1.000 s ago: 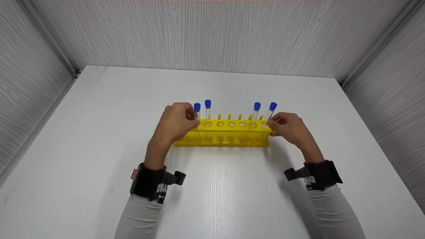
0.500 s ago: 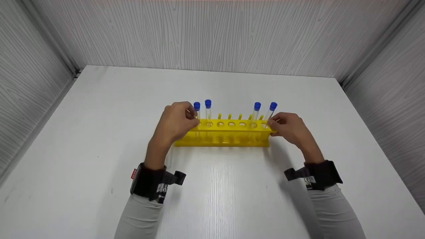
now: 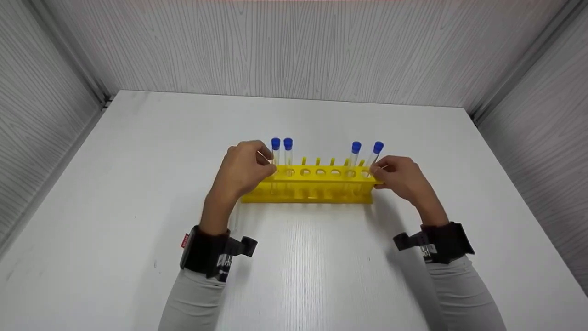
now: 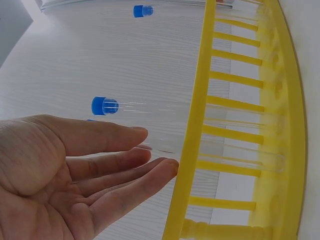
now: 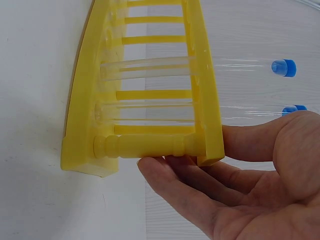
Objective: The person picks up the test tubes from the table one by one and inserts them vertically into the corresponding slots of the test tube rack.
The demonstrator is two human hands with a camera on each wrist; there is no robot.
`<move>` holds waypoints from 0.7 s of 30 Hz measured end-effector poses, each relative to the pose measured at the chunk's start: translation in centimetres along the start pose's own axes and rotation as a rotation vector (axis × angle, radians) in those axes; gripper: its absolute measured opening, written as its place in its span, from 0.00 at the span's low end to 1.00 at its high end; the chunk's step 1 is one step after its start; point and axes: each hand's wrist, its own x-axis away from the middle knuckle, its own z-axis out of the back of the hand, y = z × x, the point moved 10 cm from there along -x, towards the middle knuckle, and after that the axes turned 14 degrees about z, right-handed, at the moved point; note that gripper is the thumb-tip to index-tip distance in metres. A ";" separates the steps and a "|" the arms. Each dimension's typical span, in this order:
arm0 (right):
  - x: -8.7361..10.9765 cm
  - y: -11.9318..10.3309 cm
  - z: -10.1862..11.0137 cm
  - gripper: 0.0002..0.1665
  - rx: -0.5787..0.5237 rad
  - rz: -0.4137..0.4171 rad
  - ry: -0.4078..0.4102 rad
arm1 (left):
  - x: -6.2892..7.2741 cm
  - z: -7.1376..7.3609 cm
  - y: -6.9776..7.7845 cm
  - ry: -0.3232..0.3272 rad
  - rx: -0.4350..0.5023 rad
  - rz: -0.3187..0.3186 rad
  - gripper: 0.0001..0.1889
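Observation:
A yellow test tube rack (image 3: 312,180) stands on the table, bearing test tubes with blue caps at both ends. My left hand (image 3: 244,168) pinches the left test tube (image 3: 275,157) between thumb and fingers, just above the rack's top plate. A second test tube (image 3: 288,157) stands close beside it. At the other end, my right hand (image 5: 250,185) grips the rack's end, thumb at the top plate and fingertips against the end post (image 5: 150,146). Two tubes there, an inner tube (image 3: 353,158) and an outer tube (image 3: 372,159), lean to the right.
The white table (image 3: 294,276) carries the rack near its middle. Several holes between the two pairs of tubes hold nothing. A grey wood-grain wall (image 3: 298,50) rises behind the table, with side walls left and right. Each wrist wears a black camera strap (image 3: 206,253).
The left test tube's cap has shifted slightly up and to the right, and the tube now stands straighter beside its neighbour. My right hand and the rack have not visibly moved.

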 end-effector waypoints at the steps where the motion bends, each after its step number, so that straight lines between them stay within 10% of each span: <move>1: 0.0 0.0 0.0 0.22 0.000 0.000 -0.001 | 0.0 0.0 0.0 0.000 0.001 -0.001 0.15; 21: 0.0 -0.1 0.0 0.21 -0.014 -0.003 -0.004 | 0.0 0.3 -0.2 0.000 0.006 -0.009 0.16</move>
